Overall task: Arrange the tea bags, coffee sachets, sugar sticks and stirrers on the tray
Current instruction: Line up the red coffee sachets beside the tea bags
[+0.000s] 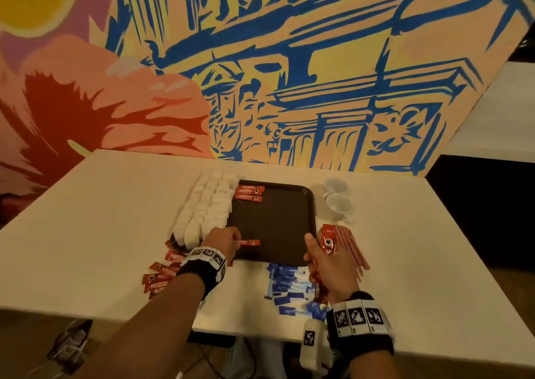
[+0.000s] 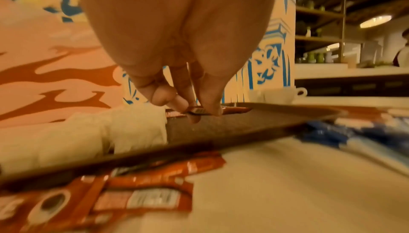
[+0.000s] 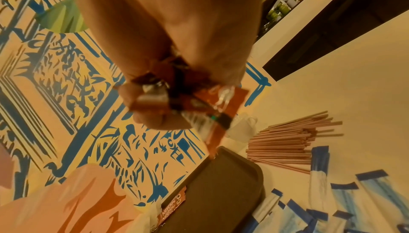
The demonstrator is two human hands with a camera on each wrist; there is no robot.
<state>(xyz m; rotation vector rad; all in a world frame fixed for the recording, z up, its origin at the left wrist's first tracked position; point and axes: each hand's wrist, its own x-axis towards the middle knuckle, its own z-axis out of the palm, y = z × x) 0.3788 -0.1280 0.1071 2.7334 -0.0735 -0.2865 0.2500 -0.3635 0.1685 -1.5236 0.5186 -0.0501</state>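
A dark tray (image 1: 278,222) lies in the middle of the white table, with three red coffee sachets (image 1: 249,193) stacked at its far left corner. My left hand (image 1: 223,241) pinches one red coffee sachet (image 1: 249,242) just over the tray's near left part; in the left wrist view the fingertips (image 2: 208,109) hold that sachet (image 2: 234,110) at its end. My right hand (image 1: 324,260) grips a bundle of red sachets (image 1: 327,242) at the tray's near right corner, seen crumpled as the bundle (image 3: 199,107) in the right wrist view.
Rows of white tea bags (image 1: 205,204) line the tray's left side. Loose red sachets (image 1: 162,277) lie near left, blue sugar sticks (image 1: 286,289) in front, pink stirrers (image 1: 350,248) at right. Two white cups (image 1: 337,199) stand beyond. A painted wall backs the table.
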